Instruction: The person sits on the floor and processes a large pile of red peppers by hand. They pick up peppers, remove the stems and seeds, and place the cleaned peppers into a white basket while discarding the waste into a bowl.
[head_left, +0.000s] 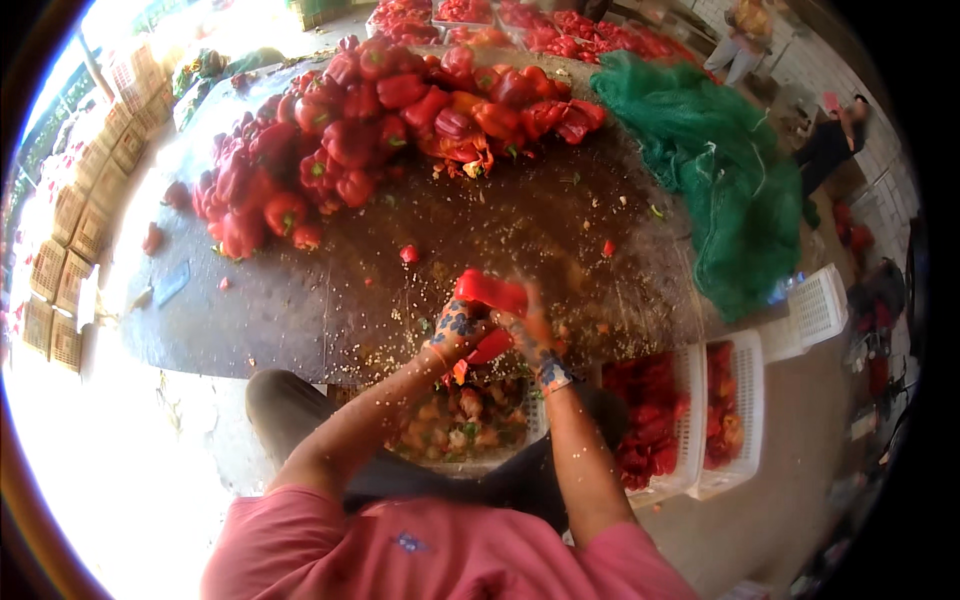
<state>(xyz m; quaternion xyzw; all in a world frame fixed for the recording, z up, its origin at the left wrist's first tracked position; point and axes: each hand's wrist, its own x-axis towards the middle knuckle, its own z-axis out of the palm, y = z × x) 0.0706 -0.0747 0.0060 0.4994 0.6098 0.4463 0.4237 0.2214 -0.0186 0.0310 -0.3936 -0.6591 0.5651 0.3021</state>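
Observation:
A red bell pepper (491, 291), broken open, is held between my two hands above the table's near edge. My left hand (455, 330), in a flower-patterned glove, grips its left side. On the other side my right hand (534, 337), gloved alike and blurred, has hold of it too. Another red pepper piece (491, 346) shows just below, between the hands; which hand supports it I cannot tell. Beneath them, a crate (534, 420) between my knees contains pepper cores and scraps (465, 420). Pale seeds are scattered over the dark tabletop (360, 292).
A heap of whole red peppers (352, 127) covers the table's far side. Green netting (712, 165) drapes over its right end. White crates (694, 420) of red pepper pieces (649, 412) stand at my right. Stacked crates (67, 277) line the left. Two people (832, 142) (750, 34) are at upper right.

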